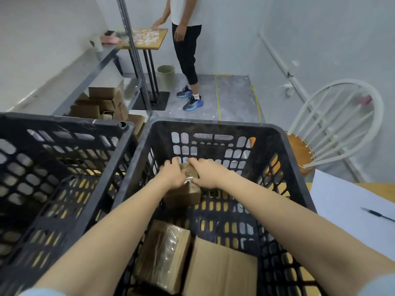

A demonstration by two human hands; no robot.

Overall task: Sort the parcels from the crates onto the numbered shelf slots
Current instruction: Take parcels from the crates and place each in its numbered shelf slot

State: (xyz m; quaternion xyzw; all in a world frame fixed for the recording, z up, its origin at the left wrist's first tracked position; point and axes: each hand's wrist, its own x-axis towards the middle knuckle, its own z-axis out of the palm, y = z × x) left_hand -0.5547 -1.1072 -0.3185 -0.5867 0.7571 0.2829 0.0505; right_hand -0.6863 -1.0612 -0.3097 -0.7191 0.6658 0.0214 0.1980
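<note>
Inside right crate (213,124), near far wall: left hand (172,174) and right hand (206,170) curled round small parcel (186,194). Taped parcel (164,253) and plain parcel (222,270) at near end. Left crate (64,122) alongside.

Matt plastic, dull card, shiny tape

The left crate (64,120) and right crate (213,124) are matt black plastic, scuffed at the rims. The small parcel (183,193) is dull brown cardboard with a glossy tape strip. The taped parcel (164,253) shows wrinkled shiny film, and the plain parcel (220,270) is bare matt card. The shelf frame (132,39) is grey metal, the chair (333,124) white-painted wood, the paper (346,201) smooth white, and the floor (235,97) rough grey.
</note>
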